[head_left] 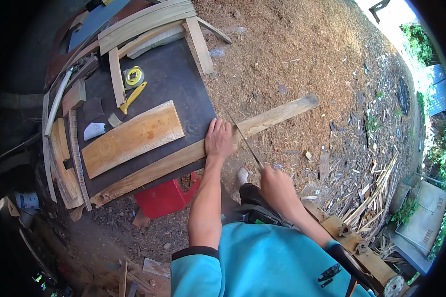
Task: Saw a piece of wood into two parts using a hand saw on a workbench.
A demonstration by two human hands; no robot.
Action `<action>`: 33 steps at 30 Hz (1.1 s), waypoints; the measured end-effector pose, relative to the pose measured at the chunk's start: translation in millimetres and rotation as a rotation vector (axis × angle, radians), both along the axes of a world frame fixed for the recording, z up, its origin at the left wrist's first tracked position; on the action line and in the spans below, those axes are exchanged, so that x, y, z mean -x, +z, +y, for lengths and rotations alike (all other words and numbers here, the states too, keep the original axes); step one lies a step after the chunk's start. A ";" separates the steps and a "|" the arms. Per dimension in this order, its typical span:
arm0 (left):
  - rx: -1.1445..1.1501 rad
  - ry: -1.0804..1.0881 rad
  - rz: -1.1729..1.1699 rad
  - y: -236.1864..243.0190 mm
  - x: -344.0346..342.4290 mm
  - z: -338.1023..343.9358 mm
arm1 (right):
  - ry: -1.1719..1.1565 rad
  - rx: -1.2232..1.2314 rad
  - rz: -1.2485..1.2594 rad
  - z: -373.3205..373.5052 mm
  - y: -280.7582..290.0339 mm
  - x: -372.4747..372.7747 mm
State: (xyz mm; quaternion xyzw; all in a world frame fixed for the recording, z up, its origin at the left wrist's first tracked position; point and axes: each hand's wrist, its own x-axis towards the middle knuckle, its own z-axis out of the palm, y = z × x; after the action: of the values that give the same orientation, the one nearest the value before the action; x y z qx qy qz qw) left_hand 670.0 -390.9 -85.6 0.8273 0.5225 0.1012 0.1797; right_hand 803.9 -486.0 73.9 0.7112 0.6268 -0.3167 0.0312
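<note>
A long wooden plank [277, 117] lies along the near edge of the dark-topped table [195, 91], its right part sticking out past the table's side. My left hand [219, 139] holds the plank down right at the table's corner, fingers over its far edge. In my right hand [280, 188] is a handsaw [251, 148]; the fist hides its handle. The thin blade crosses the overhanging plank just right of my left hand. How deep the blade sits in the wood cannot be made out.
On the table lie a wide board [134, 138], a yellow-handled paintbrush [134, 98], a tape measure [134, 77] and sandpaper [93, 109]. Curved wooden pieces [146, 24] edge its far side. Below stands a red plastic seat [163, 199]. Wood shavings cover the ground; scrap sticks [371, 193] are piled at right.
</note>
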 end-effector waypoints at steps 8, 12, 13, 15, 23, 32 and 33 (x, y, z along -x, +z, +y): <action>-0.005 -0.051 -0.042 0.7 -24.6 1.6 | 0.015 -0.254 -0.041 42.8 -74.1 -8.6; 0.000 -0.028 0.013 1.0 -12.8 5.4 | 0.064 -0.129 0.000 60.0 -85.3 3.9; 0.031 -0.037 0.021 3.3 -17.2 7.9 | 0.073 -0.092 -0.004 65.6 -83.6 -1.7; -0.043 -0.035 -0.023 -0.4 -22.9 9.3 | 0.073 -0.050 -0.017 58.7 -79.2 -7.1; -0.119 -0.071 -0.077 -14.0 -36.3 7.1 | -0.041 -0.205 0.065 53.0 -88.2 -24.8; -0.073 -0.028 -0.105 1.4 -28.6 8.1 | -0.167 -0.275 0.013 42.1 -196.6 1.8; -0.079 -0.018 -0.083 -3.3 -15.8 11.1 | -0.169 -0.365 0.032 -9.0 -224.0 -3.4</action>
State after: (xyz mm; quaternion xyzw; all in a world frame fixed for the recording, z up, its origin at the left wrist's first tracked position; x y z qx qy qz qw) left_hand 685.8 -379.8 -88.9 0.8335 0.5027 0.1546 0.1692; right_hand 807.3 -495.0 -150.1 0.7500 0.6124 -0.2107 -0.1348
